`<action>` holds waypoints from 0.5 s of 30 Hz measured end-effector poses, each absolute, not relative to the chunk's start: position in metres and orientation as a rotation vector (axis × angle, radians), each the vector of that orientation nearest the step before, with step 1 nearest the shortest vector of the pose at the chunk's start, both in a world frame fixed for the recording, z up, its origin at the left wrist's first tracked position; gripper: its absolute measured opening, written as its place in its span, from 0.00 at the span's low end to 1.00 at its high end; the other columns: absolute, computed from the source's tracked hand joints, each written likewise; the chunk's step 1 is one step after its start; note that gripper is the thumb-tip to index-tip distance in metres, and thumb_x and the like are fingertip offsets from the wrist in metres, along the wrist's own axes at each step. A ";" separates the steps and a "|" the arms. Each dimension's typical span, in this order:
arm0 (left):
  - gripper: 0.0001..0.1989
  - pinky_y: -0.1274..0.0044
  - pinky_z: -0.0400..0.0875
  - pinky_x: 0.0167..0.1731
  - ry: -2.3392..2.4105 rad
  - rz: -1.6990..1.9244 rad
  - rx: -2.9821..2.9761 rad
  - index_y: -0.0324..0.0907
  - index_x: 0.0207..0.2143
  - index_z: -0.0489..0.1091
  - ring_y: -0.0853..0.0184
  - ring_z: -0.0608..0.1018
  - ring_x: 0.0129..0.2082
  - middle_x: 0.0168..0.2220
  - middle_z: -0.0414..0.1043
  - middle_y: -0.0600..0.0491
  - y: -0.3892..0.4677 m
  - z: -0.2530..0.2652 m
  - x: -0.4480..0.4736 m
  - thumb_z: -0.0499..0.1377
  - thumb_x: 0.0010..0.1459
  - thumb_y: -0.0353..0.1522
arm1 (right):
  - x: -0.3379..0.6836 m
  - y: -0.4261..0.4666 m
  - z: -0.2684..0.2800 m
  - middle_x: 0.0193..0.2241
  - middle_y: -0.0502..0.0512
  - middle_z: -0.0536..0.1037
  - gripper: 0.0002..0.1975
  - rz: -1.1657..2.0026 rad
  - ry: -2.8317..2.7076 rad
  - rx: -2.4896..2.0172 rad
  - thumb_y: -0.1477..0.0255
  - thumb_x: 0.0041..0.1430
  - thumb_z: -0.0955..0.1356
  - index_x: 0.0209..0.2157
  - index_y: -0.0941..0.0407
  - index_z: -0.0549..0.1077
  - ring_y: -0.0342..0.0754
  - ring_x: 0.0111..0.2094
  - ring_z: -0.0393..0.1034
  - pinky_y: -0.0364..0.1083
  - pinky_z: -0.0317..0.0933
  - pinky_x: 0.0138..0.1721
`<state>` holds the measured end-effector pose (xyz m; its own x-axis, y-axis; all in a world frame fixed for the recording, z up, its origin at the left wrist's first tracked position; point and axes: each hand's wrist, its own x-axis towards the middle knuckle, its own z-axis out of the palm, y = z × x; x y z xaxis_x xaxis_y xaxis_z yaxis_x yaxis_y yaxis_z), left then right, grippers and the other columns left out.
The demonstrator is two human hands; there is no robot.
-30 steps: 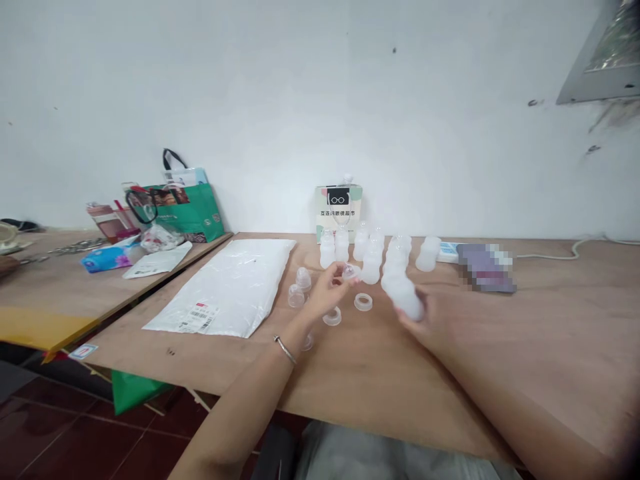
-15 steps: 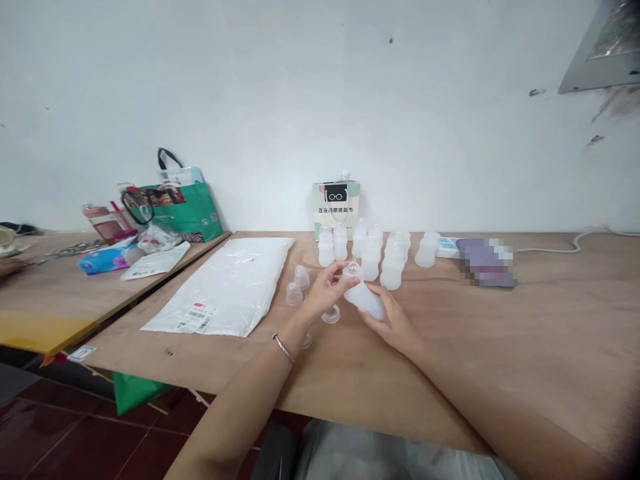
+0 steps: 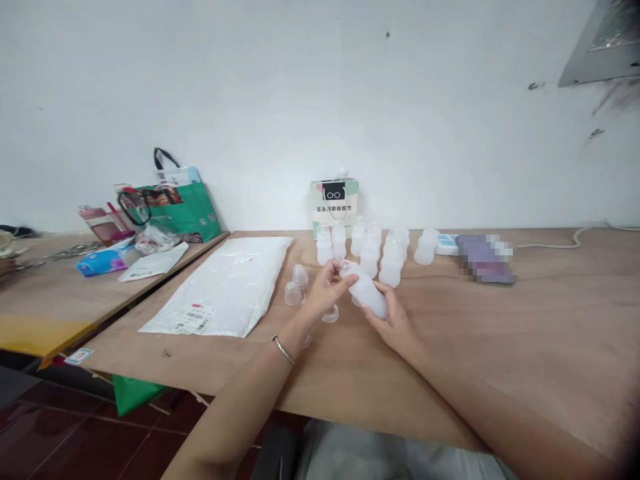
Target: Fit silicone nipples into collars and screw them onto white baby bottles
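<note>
A frosted white baby bottle (image 3: 369, 296) lies tilted between my hands, its top end to the left and away from me. My right hand (image 3: 393, 319) is wrapped round its lower body. At the neck, my left hand (image 3: 327, 288) is closed with thumb and fingers round the top, partly hiding the clear teat there. Clear domed caps (image 3: 293, 293) stand just left of my left hand. A clear ring (image 3: 330, 313) lies under my left wrist. Behind my hands stand several more white baby bottles (image 3: 393, 259), some topped with teats.
A white plastic mailer (image 3: 225, 280) lies flat on the wooden table (image 3: 475, 373) to the left. Against the wall stands a paper bag (image 3: 325, 210). A purple packet (image 3: 483, 260), a white-and-blue box and a cable are on the right. A green bag (image 3: 193, 210) stands on the left table.
The bottle's top has turned slightly left and away in my hands. Both hands keep their hold; the view has shifted a little.
</note>
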<state>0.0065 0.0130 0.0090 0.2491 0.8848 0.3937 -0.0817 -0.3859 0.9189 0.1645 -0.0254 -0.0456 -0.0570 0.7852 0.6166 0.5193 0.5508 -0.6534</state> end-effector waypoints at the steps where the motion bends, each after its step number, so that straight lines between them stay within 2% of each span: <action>1: 0.15 0.75 0.65 0.39 0.804 1.305 1.591 0.41 0.34 0.64 0.68 0.71 0.36 0.37 0.69 0.52 0.013 0.009 0.007 0.61 0.48 0.39 | 0.164 -0.025 -0.047 0.44 0.59 0.68 0.22 0.269 -1.723 -1.085 0.65 0.55 0.64 0.51 0.54 0.57 0.53 0.44 0.66 0.53 0.63 0.42; 5: 0.14 0.75 0.65 0.39 0.792 1.309 1.597 0.42 0.31 0.62 0.69 0.70 0.36 0.34 0.67 0.53 0.012 0.009 0.007 0.62 0.48 0.38 | 0.165 -0.023 -0.050 0.43 0.60 0.66 0.22 0.058 -1.720 -1.038 0.68 0.55 0.65 0.50 0.55 0.58 0.54 0.45 0.64 0.55 0.62 0.43; 9: 0.13 0.74 0.64 0.42 0.607 1.213 1.603 0.40 0.36 0.65 0.67 0.71 0.39 0.37 0.69 0.52 0.010 0.014 0.002 0.61 0.50 0.37 | 0.167 -0.025 -0.050 0.42 0.60 0.68 0.21 0.026 -1.697 -1.021 0.68 0.54 0.66 0.49 0.55 0.59 0.54 0.43 0.65 0.55 0.62 0.43; 12: 0.14 0.74 0.64 0.44 0.558 1.148 1.621 0.40 0.41 0.68 0.65 0.71 0.43 0.41 0.70 0.49 0.006 0.020 -0.003 0.60 0.52 0.35 | 0.168 -0.028 -0.047 0.43 0.59 0.69 0.21 0.224 -1.668 -1.023 0.66 0.52 0.67 0.48 0.54 0.61 0.53 0.43 0.66 0.53 0.62 0.43; 15: 0.17 0.73 0.63 0.46 0.511 1.086 1.614 0.41 0.46 0.68 0.62 0.70 0.47 0.46 0.70 0.48 0.005 0.022 -0.006 0.59 0.53 0.35 | 0.168 -0.031 -0.042 0.42 0.57 0.71 0.20 0.632 -1.610 -0.989 0.63 0.53 0.66 0.46 0.54 0.62 0.51 0.42 0.67 0.50 0.64 0.40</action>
<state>-0.0058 0.0048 0.0220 0.4923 0.7790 0.3883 -0.1977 -0.3343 0.9215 0.1681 -0.0314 -0.0421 -0.0615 0.8547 0.5154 0.2761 0.5108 -0.8142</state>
